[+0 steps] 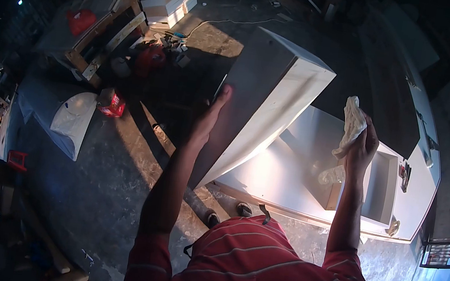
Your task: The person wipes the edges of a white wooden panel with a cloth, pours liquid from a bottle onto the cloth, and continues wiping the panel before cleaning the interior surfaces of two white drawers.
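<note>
A long white box (284,106), perhaps a drawer or cabinet part, is tilted up in front of me. My left hand (214,113) grips its left side, thumb up along the face; the other fingers are mostly hidden. Beyond its right side, my right hand (363,144) is closed around a crumpled white cloth (352,124), raised above the white worktable (257,179) and apart from the box. Below that hand, an open white box (384,183) lies on the worktable, with a clear plastic object (331,175), possibly a bottle, beside it.
Tools (404,176) lie along the worktable's right side. To the left, a red container (110,102) stands near a pale curved panel (74,119). Farther back are a wooden bench (104,37), stacked white boxes (168,3) and a cable (218,23) on the floor.
</note>
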Demonstrator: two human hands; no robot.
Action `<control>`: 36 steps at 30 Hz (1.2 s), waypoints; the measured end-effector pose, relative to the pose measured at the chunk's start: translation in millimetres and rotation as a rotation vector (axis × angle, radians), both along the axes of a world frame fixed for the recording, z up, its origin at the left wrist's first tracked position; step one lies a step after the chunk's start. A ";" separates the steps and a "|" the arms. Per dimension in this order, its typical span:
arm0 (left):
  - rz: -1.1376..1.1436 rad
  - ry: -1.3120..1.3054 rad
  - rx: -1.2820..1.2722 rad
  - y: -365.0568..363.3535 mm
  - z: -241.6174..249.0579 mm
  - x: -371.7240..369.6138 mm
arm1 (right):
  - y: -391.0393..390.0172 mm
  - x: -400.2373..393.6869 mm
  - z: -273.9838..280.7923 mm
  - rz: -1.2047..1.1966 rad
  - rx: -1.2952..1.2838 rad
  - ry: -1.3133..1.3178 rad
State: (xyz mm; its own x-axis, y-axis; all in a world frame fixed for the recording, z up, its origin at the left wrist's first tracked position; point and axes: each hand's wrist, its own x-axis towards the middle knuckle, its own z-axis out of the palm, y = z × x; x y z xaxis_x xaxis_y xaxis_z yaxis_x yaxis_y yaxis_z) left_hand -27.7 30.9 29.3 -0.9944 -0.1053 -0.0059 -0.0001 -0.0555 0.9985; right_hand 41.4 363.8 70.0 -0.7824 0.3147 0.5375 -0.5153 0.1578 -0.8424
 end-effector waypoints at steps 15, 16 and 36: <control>-0.514 -0.594 -0.065 41.9 79.9 -42.7 | 23.5 21.8 -67.4 -0.055 -0.169 -0.169; -0.449 -0.587 -0.152 42.3 76.2 -44.0 | 19.3 22.1 -66.5 -0.046 -0.160 -0.193; -0.152 -0.208 0.081 39.0 81.7 -30.3 | 8.5 28.4 -93.8 0.044 -0.205 -0.299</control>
State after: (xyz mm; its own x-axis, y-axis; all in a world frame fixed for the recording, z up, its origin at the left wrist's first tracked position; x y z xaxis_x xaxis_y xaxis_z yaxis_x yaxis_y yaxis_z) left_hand -58.0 69.9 111.0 -0.9753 0.0539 -0.2140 -0.2191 -0.1189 0.9684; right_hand 69.8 372.3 -23.8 -0.9108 0.3544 0.2119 -0.2435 -0.0466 -0.9688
